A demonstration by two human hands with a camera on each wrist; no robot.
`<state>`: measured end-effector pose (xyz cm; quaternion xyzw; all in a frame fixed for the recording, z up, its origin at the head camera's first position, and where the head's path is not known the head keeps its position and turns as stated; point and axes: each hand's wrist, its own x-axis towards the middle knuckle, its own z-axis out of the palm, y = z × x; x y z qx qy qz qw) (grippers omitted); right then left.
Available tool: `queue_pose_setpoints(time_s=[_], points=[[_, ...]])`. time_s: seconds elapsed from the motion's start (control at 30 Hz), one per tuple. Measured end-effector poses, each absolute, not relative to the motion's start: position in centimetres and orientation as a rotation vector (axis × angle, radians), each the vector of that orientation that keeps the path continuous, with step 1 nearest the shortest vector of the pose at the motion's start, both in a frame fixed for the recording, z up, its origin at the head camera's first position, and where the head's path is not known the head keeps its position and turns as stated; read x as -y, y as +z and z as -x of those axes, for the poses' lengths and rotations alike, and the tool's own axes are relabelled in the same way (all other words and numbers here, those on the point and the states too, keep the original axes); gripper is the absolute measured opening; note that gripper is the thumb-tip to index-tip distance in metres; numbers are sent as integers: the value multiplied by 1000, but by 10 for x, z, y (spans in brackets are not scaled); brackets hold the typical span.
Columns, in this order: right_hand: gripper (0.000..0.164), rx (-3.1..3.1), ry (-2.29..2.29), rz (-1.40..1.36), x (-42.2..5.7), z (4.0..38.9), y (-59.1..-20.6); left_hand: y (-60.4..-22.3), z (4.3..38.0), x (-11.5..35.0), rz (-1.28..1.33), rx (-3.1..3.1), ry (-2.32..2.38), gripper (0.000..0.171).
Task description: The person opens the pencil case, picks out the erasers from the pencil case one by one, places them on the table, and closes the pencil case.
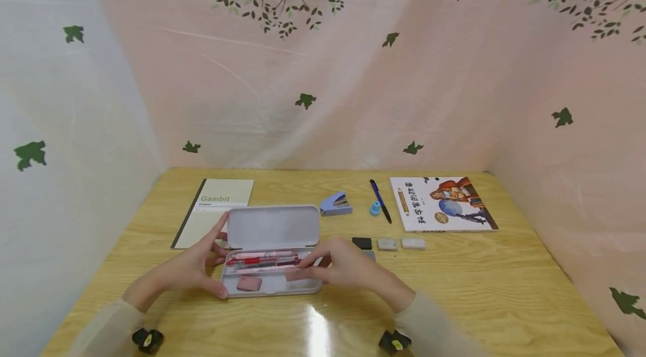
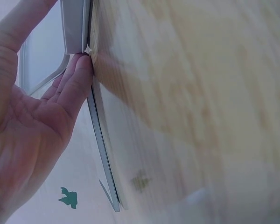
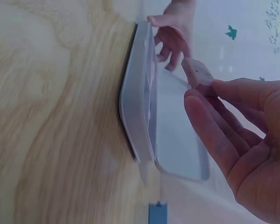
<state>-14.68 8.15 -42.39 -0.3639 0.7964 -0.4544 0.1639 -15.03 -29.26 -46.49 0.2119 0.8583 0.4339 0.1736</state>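
An open pencil case (image 1: 273, 227), pale grey with its lid tilted back, sits in front of me. Pens (image 1: 259, 260), some red and pink, lie in its back section. In the front section is a pinkish eraser (image 1: 249, 283). My left hand (image 1: 189, 268) grips the case's left end, thumb at the front corner and fingers behind. Thumb and fingers of my right hand (image 1: 348, 265) pinch a second pinkish eraser (image 3: 198, 77) above the right part of the front section. The right wrist view shows this eraser raised over the case's rim.
Behind the case stands a purple stapler (image 1: 335, 204), then a small blue object (image 1: 375, 208) and a pen (image 1: 381, 200). A black eraser (image 1: 361, 243) and two whitish erasers (image 1: 387, 244) lie right of it. A notebook (image 1: 222, 191) is left, a picture book (image 1: 444, 204) right.
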Motion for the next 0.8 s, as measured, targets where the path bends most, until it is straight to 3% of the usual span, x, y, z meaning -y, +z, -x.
queue_pose_setpoints(time_s=[0.8], points=[[22, -2287, -1445, 563, -230, 157, -429, -468, 147, 295, -673, -2461, 1235, 143]])
